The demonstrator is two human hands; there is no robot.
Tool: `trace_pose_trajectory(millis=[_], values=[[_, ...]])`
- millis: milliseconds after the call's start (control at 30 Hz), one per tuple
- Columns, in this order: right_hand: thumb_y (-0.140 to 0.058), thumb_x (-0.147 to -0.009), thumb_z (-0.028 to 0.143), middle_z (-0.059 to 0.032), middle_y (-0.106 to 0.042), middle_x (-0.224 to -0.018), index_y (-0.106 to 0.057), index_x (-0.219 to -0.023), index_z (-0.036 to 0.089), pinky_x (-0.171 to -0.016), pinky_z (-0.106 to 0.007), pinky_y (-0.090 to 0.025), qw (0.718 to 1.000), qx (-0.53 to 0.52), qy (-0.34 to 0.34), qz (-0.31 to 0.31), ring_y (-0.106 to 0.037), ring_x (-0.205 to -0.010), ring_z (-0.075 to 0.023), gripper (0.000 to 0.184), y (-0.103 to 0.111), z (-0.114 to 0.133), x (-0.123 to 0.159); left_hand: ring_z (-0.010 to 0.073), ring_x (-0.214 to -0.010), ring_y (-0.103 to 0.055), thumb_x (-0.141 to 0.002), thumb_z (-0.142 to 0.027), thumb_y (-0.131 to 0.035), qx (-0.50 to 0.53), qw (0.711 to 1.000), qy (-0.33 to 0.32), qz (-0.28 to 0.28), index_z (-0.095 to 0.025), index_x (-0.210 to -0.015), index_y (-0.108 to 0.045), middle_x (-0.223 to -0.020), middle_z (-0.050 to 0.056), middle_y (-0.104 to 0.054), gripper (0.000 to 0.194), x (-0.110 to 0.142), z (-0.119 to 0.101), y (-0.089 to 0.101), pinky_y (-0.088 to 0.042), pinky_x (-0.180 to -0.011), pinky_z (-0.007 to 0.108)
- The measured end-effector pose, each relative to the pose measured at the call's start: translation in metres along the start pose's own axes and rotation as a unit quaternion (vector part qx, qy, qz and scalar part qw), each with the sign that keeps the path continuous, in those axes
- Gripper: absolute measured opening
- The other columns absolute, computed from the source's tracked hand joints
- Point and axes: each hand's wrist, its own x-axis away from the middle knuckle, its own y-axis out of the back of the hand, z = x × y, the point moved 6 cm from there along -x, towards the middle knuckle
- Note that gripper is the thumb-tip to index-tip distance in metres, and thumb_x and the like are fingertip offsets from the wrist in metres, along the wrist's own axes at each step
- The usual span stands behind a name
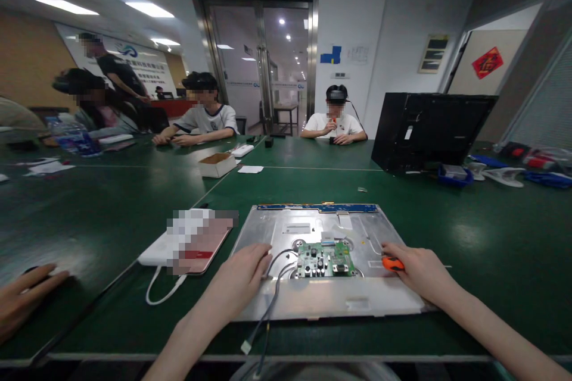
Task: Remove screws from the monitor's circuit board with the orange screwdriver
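A silver flat display panel (322, 297) lies back side up on the table in front of me. A green circuit board (308, 265) is mounted at its middle, and a narrow blue board runs along its far edge. My left hand (243, 277) rests over the panel's left part, its fingers stretched out. Beside that thumb, dark cables (277, 286) leave the board and hang towards the near table edge, ending in a white connector. My right hand (422, 271), at the panel's right side, is closed around a screwdriver with an orange and black handle (392, 263); its shaft is not visible.
Left of the panel lie a white power bank (156, 250) and a pink phone (210, 244) with a white cable. A person's hand (31, 294) is at far left. Farther off are a small box (217, 165), a black monitor (429, 134) and several seated people.
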Motion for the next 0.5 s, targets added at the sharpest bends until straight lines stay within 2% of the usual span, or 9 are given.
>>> trace_pose_trajectory(millis=[100,200,400,500], values=[[-0.056,-0.078,0.000,-0.0063,-0.067,-0.133,-0.067,-0.120,0.026,-0.090,-0.041,-0.057,1.000,0.005,0.021,0.005,-0.071,-0.108,-0.0274,0.050,0.000,0.002,-0.001,0.0258,-0.104,-0.066,-0.096,-0.022,-0.042,-0.008,0.999,-0.042,0.007,-0.017,-0.107,-0.069,-0.110,0.011,-0.071,0.030,-0.013,-0.010,0.003,-0.051,-0.093,0.038],[-0.058,-0.076,-0.001,-0.0076,-0.067,-0.133,-0.068,-0.120,0.026,-0.092,-0.042,-0.056,0.999,0.005,0.036,0.002,-0.071,-0.110,-0.0277,0.053,0.000,0.004,-0.002,0.0239,-0.101,-0.065,-0.094,-0.018,-0.046,-0.005,0.997,-0.074,0.030,-0.018,-0.102,-0.070,-0.106,0.010,-0.071,0.026,-0.021,-0.017,0.000,-0.050,-0.090,0.035],[-0.061,-0.082,0.011,-0.0079,-0.071,-0.125,-0.068,-0.110,0.023,-0.083,-0.041,-0.058,1.000,-0.009,0.027,-0.004,-0.075,-0.096,-0.0290,0.031,0.000,0.003,-0.006,0.0216,-0.095,-0.065,-0.094,-0.016,-0.049,0.013,0.994,-0.092,0.063,-0.018,-0.098,-0.070,-0.105,0.007,-0.069,0.021,-0.028,-0.020,-0.007,-0.049,-0.085,0.032],[-0.060,-0.084,0.015,-0.0071,-0.074,-0.120,-0.067,-0.108,0.024,-0.081,-0.039,-0.056,1.000,-0.010,0.022,0.005,-0.075,-0.096,-0.0290,0.026,0.001,0.002,-0.008,0.0206,-0.094,-0.065,-0.094,-0.014,-0.049,0.021,0.994,-0.086,0.064,-0.018,-0.094,-0.069,-0.103,0.007,-0.068,0.020,-0.029,-0.020,-0.007,-0.049,-0.085,0.030]])
